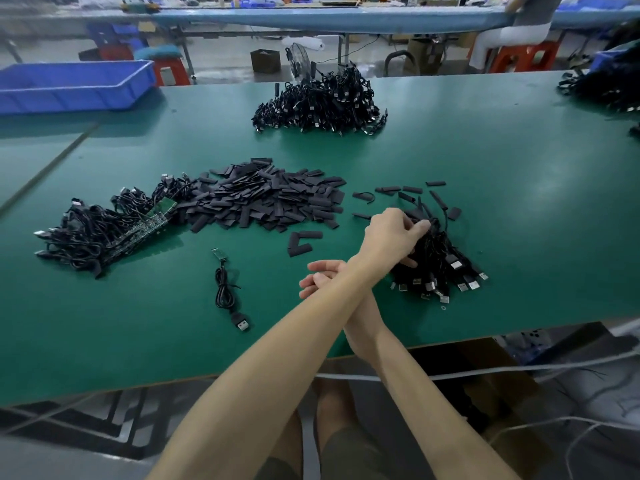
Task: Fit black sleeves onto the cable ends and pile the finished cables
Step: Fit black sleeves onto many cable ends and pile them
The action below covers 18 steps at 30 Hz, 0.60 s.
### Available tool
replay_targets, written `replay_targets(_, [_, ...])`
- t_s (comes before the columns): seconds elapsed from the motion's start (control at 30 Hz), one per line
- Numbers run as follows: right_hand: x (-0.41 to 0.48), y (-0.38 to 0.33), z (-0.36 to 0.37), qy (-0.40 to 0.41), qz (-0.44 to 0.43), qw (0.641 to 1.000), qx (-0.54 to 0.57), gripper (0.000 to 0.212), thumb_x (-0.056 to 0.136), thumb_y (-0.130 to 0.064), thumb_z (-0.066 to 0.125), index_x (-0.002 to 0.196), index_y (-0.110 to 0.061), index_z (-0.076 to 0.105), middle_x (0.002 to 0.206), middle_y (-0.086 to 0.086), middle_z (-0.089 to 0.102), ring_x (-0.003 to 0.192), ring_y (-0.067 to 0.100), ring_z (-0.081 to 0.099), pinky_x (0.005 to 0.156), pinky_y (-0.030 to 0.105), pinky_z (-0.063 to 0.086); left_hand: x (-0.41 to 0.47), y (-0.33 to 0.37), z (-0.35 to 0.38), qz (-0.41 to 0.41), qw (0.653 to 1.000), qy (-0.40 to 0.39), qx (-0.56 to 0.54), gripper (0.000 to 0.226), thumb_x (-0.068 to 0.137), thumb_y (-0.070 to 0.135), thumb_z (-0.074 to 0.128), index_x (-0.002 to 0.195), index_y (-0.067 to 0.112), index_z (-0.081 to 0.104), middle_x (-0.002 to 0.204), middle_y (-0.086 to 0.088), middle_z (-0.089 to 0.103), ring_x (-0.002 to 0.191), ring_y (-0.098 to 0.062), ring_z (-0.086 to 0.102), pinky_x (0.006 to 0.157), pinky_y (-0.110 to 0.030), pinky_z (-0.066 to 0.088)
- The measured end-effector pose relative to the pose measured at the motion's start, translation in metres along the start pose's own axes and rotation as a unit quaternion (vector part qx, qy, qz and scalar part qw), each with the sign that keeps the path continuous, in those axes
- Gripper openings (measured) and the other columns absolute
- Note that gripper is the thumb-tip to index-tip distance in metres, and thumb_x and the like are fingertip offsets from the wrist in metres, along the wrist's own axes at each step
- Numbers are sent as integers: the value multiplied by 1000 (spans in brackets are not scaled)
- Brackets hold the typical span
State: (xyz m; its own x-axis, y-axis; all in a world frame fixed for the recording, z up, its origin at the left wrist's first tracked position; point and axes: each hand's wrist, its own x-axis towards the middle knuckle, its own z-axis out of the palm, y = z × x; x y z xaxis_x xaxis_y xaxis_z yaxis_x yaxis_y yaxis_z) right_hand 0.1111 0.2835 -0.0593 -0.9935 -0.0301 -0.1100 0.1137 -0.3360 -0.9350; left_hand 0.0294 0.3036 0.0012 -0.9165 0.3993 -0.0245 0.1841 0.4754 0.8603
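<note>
Green table (pixel 485 168): flat black sleeves (pixel 270 199) heaped, cables (pixel 440 261) tangled.

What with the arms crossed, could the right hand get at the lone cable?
Probably yes: the right hand pokes out from under the left forearm toward the cable, only bare table between.

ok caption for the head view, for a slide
Arms crossed over the green table: left hand grips the cable pile, right hand open under the left forearm.
</note>
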Motion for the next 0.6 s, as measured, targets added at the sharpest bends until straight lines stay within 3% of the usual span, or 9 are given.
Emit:
replay_targets(0.07, [3, -2, 4, 7, 14, 999, -42, 22, 104, 5, 49, 105, -11, 63, 86, -3, 75, 79, 9, 69, 78, 28, 56, -3, -3, -14, 4, 997, 8, -78, 29, 103, 28, 59, 98, -1, 63, 86, -12, 69, 59, -24, 73, 57, -41, 63])
replay_targets(0.13, [5, -2, 5, 39, -12, 995, -93, 26, 101, 8, 52, 100, -13, 68, 84, -5, 74, 75, 7, 68, 73, 28, 55, -8, -8, -34, 27, 993, 44, -108, 21, 103, 23, 58, 102, 3, 63, 86, -11, 69, 59, -20, 72, 51, -37, 61])
replay_targets(0.2, [6, 0, 6, 46, -35, 996, -74, 17, 100, 9, 53, 102, -1, 67, 74, -2, 74, 65, 10, 68, 63, 25, 54, -16, -20, -61, 45, 992, 93, -77, 15, 103, 20, 57, 101, 7, 65, 84, -6, 70, 58, -17, 71, 49, -32, 59])
replay_targets(0.27, [6, 3, 6, 43, -38, 997, -53, 13, 102, 7, 53, 106, 1, 64, 78, 6, 76, 67, 17, 71, 64, 26, 55, -25, -41, -93, 29, 990, 136, 12, 14, 100, 21, 59, 99, 10, 67, 84, -3, 72, 65, -19, 71, 57, -36, 60])
replay_targets(0.4, [7, 7, 4, 28, -57, 996, -70, 15, 103, 5, 52, 110, 0, 64, 86, 11, 76, 73, 20, 72, 64, 25, 55, -47, -93, -158, -110, 955, 188, 203, 17, 97, 26, 62, 100, 10, 67, 100, -9, 70, 90, -30, 67, 85, -44, 57])
replay_targets(0.5, [7, 9, 4, 20, -61, 995, -70, 15, 103, 4, 52, 111, 0, 65, 89, 13, 77, 75, 21, 73, 65, 24, 55, -64, -127, -194, -212, 915, 221, 263, 29, 98, 30, 63, 109, 3, 61, 110, -17, 65, 95, -40, 65, 87, -49, 54])
replay_targets(0.6, [7, 8, 3, 18, -61, 995, -71, 15, 104, 4, 52, 110, -1, 65, 90, 13, 77, 76, 21, 73, 65, 24, 55, -73, -144, -206, -285, 900, 172, 282, 57, 93, 48, 69, 114, -3, 57, 108, -20, 64, 100, -41, 64, 81, -45, 50])
